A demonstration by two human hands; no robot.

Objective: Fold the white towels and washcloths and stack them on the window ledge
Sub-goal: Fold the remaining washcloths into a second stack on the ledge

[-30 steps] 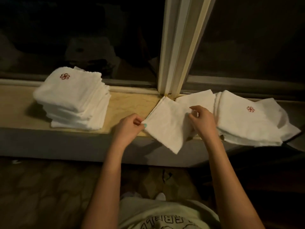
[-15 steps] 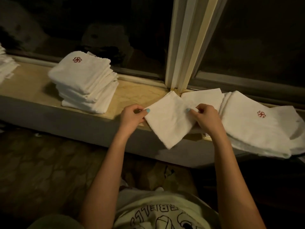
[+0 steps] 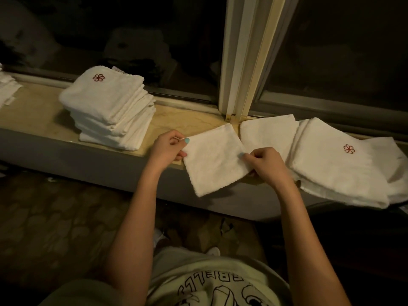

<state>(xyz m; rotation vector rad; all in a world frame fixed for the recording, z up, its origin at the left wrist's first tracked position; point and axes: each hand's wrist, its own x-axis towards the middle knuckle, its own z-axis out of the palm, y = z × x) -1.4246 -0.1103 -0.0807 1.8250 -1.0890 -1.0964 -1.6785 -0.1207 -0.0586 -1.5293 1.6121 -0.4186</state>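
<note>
A small folded white washcloth (image 3: 215, 160) lies tilted on the window ledge (image 3: 176, 122), its lower corner hanging past the front edge. My left hand (image 3: 167, 150) pinches its left corner. My right hand (image 3: 263, 165) pinches its right edge. A tall stack of folded white towels (image 3: 109, 107), a red emblem on top, stands on the ledge to the left. To the right lies a looser pile of white towels (image 3: 335, 160) with a red emblem, and another white cloth (image 3: 268, 131) sits partly under it.
The window's upright frame post (image 3: 245, 58) meets the ledge just behind the washcloth. Dark glass runs along the back. More white cloths (image 3: 6, 87) show at the far left edge. Below the ledge is a patterned floor (image 3: 55, 217).
The view has shifted, so the stacks sit further right and lower. Both hands keep hold of the washcloth, and my right hand has slid down towards its lower right edge.
</note>
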